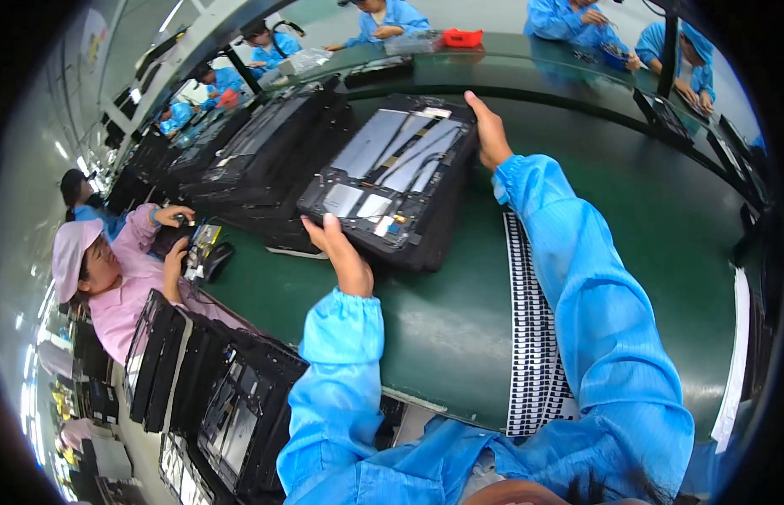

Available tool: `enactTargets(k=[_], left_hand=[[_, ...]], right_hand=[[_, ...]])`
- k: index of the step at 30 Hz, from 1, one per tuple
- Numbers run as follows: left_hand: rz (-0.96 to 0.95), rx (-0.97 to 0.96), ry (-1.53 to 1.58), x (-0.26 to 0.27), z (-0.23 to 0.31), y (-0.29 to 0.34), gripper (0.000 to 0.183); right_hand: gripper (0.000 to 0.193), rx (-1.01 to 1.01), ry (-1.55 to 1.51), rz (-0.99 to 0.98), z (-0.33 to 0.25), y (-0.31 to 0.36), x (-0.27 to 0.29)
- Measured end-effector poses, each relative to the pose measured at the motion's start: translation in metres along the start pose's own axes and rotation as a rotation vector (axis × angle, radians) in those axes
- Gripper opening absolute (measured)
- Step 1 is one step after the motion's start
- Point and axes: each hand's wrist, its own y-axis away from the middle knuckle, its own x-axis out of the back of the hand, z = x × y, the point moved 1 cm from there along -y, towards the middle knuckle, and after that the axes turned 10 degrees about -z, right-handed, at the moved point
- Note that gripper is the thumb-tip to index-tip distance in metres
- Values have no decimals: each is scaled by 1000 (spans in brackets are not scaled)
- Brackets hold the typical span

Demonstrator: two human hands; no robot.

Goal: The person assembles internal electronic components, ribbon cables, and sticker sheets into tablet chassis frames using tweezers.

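Observation:
My left hand (346,263) grips the near left corner of a black tray, its thumb on the rim. On the far right corner of the same tray, my right hand (489,136) presses with its fingers along the edge. An opened tablet (358,199) lies face-up in the tray, showing silver battery cells, dark ribbon cables and small boards. Below it are more black layers; whether they are lifted with it or stand on the table, I cannot tell. Close by on the left rise stacks of similar trays (266,143) with tablet parts.
Strips of black-and-white labels (531,337) lie on the green table (442,337) beside my right arm. More stacked trays (232,404) stand at the lower left. A person in pink (114,282) handles small parts at left. Several people in blue sit across, near a red bin (463,38).

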Motion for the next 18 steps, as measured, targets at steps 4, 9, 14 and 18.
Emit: enactTargets(k=[4,9,14,18], left_hand=[[-31,-36,44,-23,-9,0,67],[86,71,2,-8,-20,-17,39],[-69,140,92,-13,23,-15,60],[-2,74,83,-17,15,-17,56]], right_hand=[[40,-16,160,180,12,-33,25],[35,321,992,216,-15,-8,5],[44,220,892,354,-28,27,-39],[64,234,829,240,-19,95,-44]])
